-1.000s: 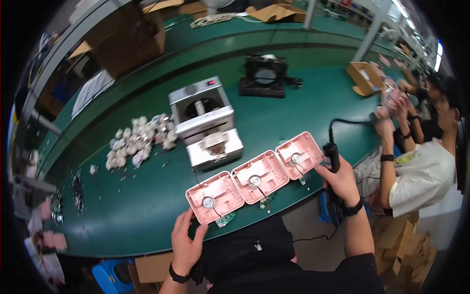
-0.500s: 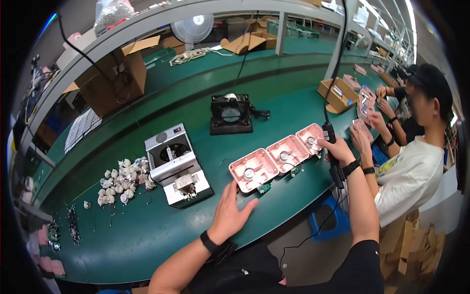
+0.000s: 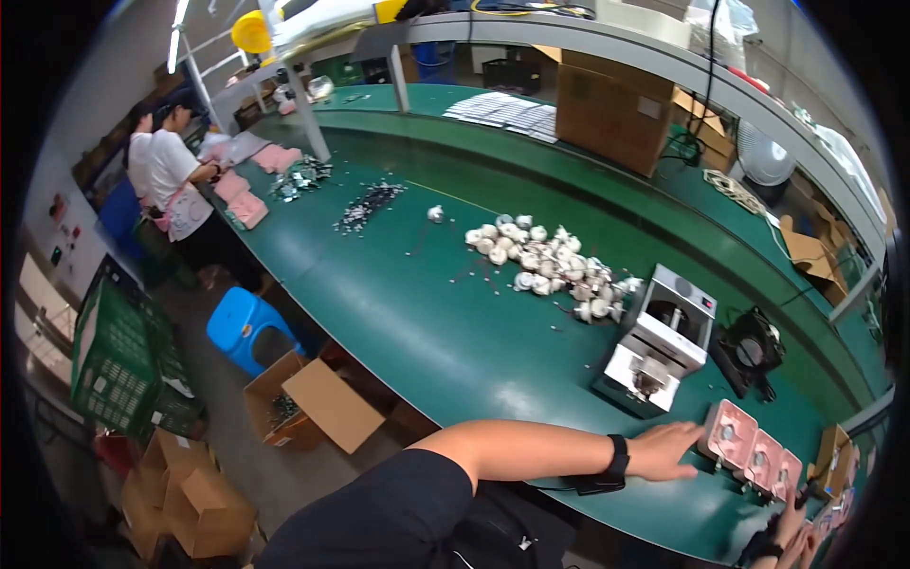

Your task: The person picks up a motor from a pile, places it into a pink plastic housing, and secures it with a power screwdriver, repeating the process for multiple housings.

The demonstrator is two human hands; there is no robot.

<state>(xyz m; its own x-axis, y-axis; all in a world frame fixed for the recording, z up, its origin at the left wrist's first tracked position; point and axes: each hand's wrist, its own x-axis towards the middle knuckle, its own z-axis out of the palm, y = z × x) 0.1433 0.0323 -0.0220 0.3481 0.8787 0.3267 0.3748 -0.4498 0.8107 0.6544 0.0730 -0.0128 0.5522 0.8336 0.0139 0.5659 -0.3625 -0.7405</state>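
Observation:
Three pink plastic housings [image 3: 730, 432] stand in a row at the right, with round metal parts inside and small green circuit boards at their near side. My left hand [image 3: 664, 451] is open, fingers stretched, beside the nearest housing's left end. At the lower right, my right hand [image 3: 791, 520] is by the far end of the row, small and partly blurred. Its fingers appear closed round a black electric screwdriver [image 3: 805, 493], of which only a little shows.
A grey metal machine [image 3: 657, 351] and a black fan [image 3: 751, 349] stand left of and behind the housings. White motor-like parts [image 3: 550, 261] lie heaped mid-table. Beyond are small dark pieces [image 3: 370, 207], pink parts [image 3: 246, 211] and two people. A blue stool [image 3: 251, 327] and open carton [image 3: 332, 403] stand below.
The view has swung left, so the housings and both hands now sit at the lower right. My left hand remains open beside the housings; my right stays at their far end.

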